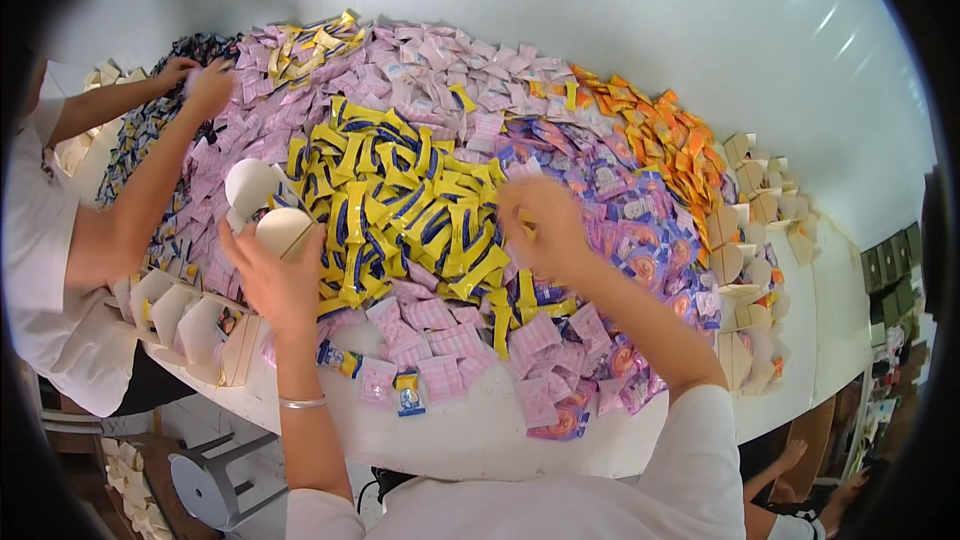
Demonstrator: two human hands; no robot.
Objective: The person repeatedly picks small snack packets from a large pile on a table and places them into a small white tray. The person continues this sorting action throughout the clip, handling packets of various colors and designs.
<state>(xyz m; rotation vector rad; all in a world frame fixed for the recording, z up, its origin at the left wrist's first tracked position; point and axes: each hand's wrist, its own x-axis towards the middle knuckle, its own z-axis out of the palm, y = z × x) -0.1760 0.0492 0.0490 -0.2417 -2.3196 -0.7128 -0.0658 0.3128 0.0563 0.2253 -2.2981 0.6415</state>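
My left hand (275, 285) is closed around a small cream paper box (252, 187) with rounded flaps standing up. Some wrapped pieces show inside it. Yellow-and-navy wrapped candies (400, 205) are heaped just to the box's right. My right hand (545, 225) hovers at the right edge of that heap, beside purple packets (630, 235). Its fingers are curled and smeared by motion, so I cannot tell whether they hold anything. Pink-and-white packets (430, 340) lie between my forearms, next to a blue-and-yellow packet (409, 395).
Orange packets (665, 135) form the pile's far right. Filled paper boxes (750, 290) line the table's right, with more boxes (195, 330) at left. A co-worker's hands (205, 85) reach over dark small packets (150, 155) at left. A grey stool (215, 480) stands below the white table.
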